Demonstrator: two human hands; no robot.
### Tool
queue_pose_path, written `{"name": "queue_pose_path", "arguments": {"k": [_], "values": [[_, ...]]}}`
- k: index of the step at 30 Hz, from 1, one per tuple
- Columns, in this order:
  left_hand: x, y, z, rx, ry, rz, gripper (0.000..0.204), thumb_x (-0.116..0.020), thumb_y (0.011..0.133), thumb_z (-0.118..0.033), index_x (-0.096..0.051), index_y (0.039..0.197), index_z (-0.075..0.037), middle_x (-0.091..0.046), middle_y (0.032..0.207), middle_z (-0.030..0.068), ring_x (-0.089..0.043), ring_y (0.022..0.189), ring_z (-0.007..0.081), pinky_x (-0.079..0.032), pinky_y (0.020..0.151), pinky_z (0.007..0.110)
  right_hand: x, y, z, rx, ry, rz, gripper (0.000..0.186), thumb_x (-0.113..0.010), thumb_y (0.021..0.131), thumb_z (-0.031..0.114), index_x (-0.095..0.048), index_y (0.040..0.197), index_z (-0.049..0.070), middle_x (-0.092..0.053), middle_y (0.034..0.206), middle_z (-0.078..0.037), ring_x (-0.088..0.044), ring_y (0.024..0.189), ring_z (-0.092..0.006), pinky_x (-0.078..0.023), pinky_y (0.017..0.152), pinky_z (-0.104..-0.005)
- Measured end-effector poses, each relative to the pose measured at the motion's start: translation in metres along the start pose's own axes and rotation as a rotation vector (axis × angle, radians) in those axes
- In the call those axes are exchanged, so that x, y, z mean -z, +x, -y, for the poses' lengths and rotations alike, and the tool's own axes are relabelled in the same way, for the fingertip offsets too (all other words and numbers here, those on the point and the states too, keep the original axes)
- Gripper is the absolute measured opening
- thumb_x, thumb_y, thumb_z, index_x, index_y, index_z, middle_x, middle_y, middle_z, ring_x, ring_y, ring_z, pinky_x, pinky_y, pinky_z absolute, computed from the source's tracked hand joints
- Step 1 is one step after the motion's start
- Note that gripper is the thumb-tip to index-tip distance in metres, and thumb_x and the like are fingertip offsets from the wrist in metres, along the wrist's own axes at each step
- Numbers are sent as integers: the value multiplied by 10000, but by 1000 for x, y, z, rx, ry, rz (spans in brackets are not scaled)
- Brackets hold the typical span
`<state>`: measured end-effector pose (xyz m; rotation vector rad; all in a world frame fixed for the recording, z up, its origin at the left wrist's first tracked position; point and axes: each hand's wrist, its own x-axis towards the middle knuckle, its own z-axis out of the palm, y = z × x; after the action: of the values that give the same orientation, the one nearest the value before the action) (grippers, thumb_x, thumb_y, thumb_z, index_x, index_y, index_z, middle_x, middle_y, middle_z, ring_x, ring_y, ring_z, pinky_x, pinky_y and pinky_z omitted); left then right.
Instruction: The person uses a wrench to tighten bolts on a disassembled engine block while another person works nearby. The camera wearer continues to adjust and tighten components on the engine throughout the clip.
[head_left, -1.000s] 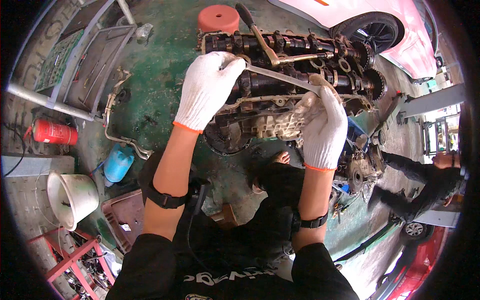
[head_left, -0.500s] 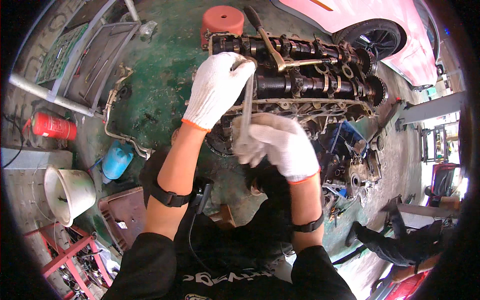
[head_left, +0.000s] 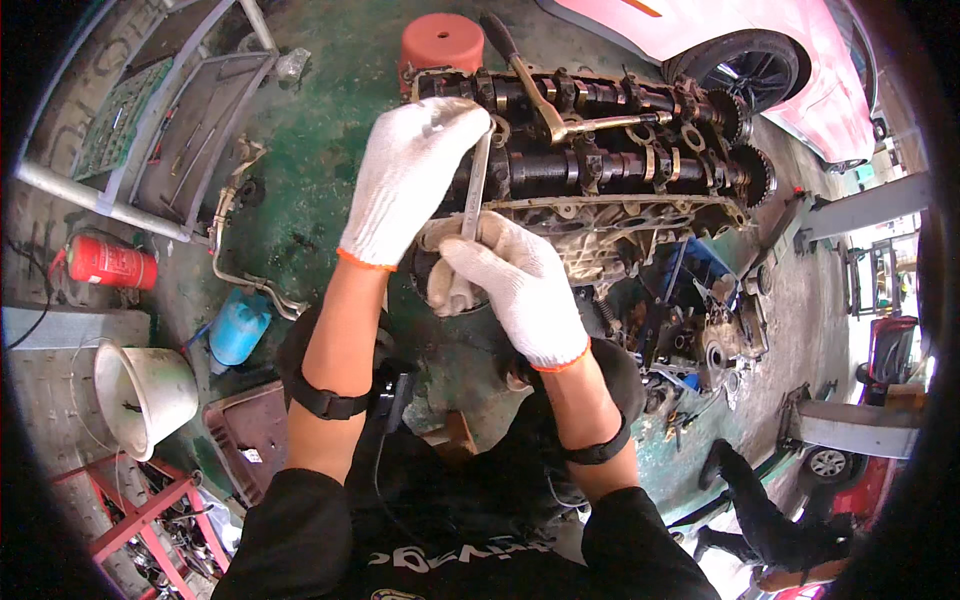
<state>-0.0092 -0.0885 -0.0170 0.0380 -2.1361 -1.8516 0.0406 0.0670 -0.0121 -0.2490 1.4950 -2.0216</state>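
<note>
A slim silver wrench (head_left: 475, 195) stands slanted between my white-gloved hands, over the left end of a cylinder head (head_left: 600, 215) with two camshafts. Its upper end meets the closed fingertips of my left hand (head_left: 410, 175). Lower down, my right hand (head_left: 515, 285) grips it between thumb and fingers, and its lower end is hidden in the glove. A ratchet with a dark handle (head_left: 498, 38) lies across the camshafts (head_left: 570, 170). From its head, a metal extension (head_left: 620, 122) points right.
Behind the cylinder head stands a red round stool (head_left: 440, 42). A pink car (head_left: 790, 80) is at far right. Engine parts (head_left: 715, 340) lie on the right floor. On the left are a fire extinguisher (head_left: 112, 263), a blue jug (head_left: 240, 325) and a white bucket (head_left: 150, 395). Another person (head_left: 770, 510) is at lower right.
Both hands have shifted left with the wrench, the right hand farther than the left. The wrench leans more, its lower end now to the left. At lower right, the other person has changed position.
</note>
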Motion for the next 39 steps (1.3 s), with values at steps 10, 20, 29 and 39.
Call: {"name": "queue_pose_path", "arguments": {"k": [10,20,29,39], "values": [[-2,-2,0,35,285,51,333,-673,944,-232,-701,1109,56,-744,994,102,-664,910,133,-515,842,289,25,-15,34,-12,-70,-321,334,-572,958,149,-651,1131,-124,-531,552,-49,-454,448,-119,-378,472,-252],[-11,-1,4,18,376,33,310,-657,929,-227,-716,1083,35,-740,921,111,-663,845,138,-510,792,288,54,-14,35,310,162,-439,365,-565,974,132,-593,1227,-130,-654,702,-111,-589,548,-156,-466,523,-258],[-14,3,7,-17,378,29,341,-683,937,-264,-716,1071,48,-739,898,95,-639,804,121,-502,763,277,61,-10,32,342,96,-566,331,-524,989,139,-644,1154,-121,-682,771,-142,-612,613,-167,-492,594,-263],[-1,18,5,-33,334,177,381,-671,915,-345,-736,1003,21,-706,787,165,-628,674,230,-496,681,354,60,-20,38,306,-67,-513,361,-521,992,164,-624,1158,-139,-666,743,-135,-604,622,-159,-474,615,-255]]}}
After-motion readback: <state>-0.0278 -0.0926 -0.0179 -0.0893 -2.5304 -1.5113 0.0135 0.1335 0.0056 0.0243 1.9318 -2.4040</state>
